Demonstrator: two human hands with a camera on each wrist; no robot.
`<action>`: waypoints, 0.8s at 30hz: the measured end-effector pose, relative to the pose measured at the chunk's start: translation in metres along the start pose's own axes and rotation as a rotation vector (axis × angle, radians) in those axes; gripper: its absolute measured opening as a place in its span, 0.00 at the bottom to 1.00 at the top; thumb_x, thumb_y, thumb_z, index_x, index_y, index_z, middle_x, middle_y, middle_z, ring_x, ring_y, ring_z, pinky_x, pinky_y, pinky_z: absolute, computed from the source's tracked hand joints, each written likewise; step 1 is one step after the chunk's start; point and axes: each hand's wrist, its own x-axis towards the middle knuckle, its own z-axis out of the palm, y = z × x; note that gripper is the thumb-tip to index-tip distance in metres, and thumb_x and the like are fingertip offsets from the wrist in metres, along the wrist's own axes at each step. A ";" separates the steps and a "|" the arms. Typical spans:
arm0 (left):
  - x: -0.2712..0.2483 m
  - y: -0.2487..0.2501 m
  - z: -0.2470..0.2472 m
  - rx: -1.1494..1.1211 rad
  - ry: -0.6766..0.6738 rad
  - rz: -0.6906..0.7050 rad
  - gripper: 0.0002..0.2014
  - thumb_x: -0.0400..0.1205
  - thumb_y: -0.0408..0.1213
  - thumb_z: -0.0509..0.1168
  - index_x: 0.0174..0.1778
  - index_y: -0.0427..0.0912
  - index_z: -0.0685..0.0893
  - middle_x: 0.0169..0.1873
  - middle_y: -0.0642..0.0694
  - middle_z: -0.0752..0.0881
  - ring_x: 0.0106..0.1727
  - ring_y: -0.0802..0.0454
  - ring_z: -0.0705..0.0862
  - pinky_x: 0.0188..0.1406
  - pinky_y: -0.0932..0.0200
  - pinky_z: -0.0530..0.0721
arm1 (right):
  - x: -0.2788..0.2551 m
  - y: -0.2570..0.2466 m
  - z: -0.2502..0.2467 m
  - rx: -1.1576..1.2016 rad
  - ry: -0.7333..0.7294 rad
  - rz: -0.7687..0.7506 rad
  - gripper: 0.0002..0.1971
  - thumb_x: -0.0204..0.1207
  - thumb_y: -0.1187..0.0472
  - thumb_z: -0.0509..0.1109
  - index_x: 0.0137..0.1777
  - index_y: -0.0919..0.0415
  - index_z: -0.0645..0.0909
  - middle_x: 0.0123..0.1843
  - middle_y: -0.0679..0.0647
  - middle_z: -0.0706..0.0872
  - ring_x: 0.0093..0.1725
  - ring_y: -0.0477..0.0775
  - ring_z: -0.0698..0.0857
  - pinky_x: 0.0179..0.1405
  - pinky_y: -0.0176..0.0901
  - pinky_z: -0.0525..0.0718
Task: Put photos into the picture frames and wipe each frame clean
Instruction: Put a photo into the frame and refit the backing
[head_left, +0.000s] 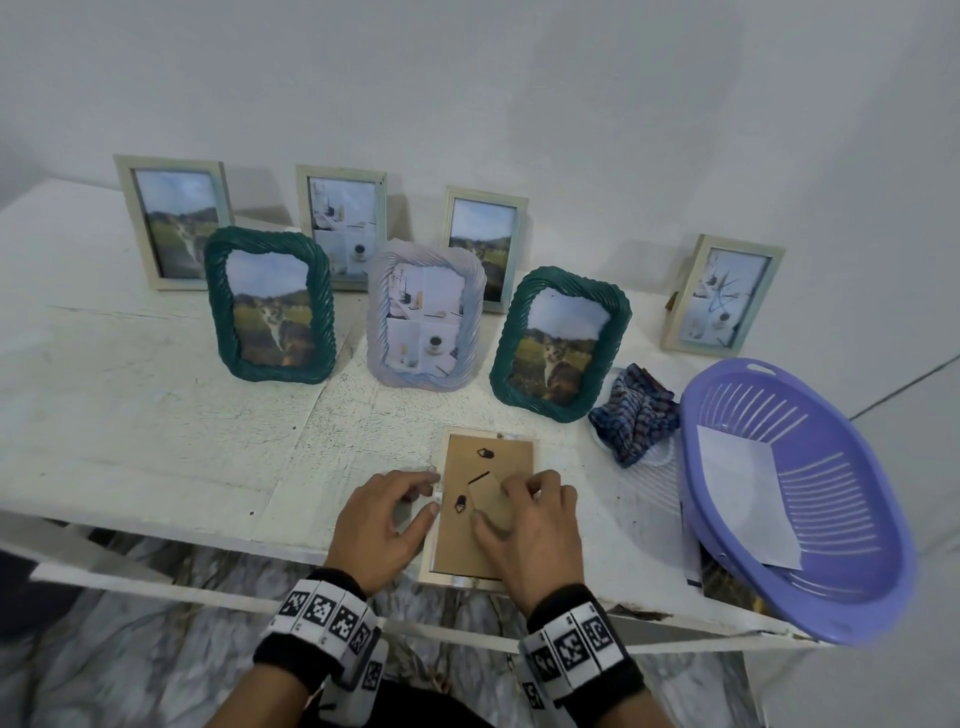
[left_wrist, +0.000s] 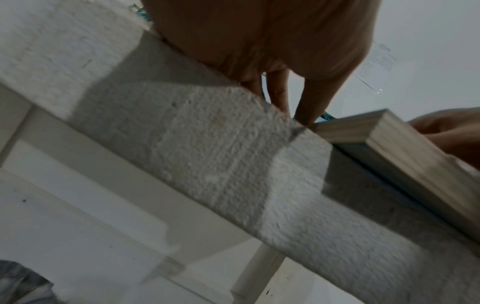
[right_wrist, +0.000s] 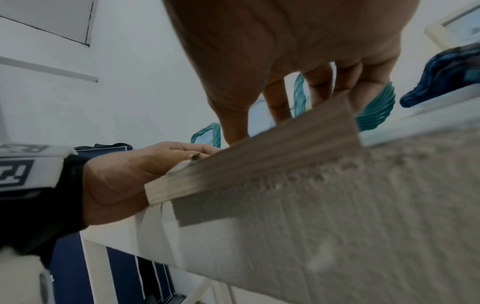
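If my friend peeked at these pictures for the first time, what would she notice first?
Probably the row of standing picture frames at the back of the white table, above all the two dark green twisted-rim frames with cat photos. Next, the big purple plastic basket at the right edge. Then, up front, the pale wooden frame lying face down, with the left hand at its side edge and the right hand on its brown back.
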 end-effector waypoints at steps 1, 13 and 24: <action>0.000 0.000 0.000 0.001 0.003 0.002 0.18 0.77 0.57 0.62 0.61 0.58 0.83 0.47 0.66 0.84 0.51 0.64 0.80 0.49 0.67 0.78 | 0.000 0.001 0.000 -0.010 -0.009 -0.013 0.24 0.69 0.37 0.63 0.50 0.56 0.83 0.49 0.56 0.77 0.46 0.58 0.75 0.40 0.49 0.82; 0.001 -0.001 0.001 -0.003 0.000 0.003 0.20 0.76 0.57 0.61 0.61 0.56 0.84 0.46 0.65 0.84 0.49 0.64 0.80 0.48 0.69 0.76 | 0.009 0.079 -0.020 0.513 -0.259 -0.072 0.11 0.75 0.64 0.72 0.53 0.46 0.84 0.48 0.43 0.85 0.46 0.43 0.82 0.49 0.43 0.83; -0.001 -0.002 -0.001 -0.026 -0.010 0.006 0.19 0.77 0.57 0.61 0.61 0.56 0.83 0.45 0.64 0.84 0.49 0.64 0.80 0.48 0.62 0.80 | 0.037 0.074 -0.028 0.433 -0.471 -0.114 0.08 0.72 0.55 0.76 0.42 0.46 0.77 0.42 0.48 0.82 0.37 0.45 0.78 0.37 0.31 0.75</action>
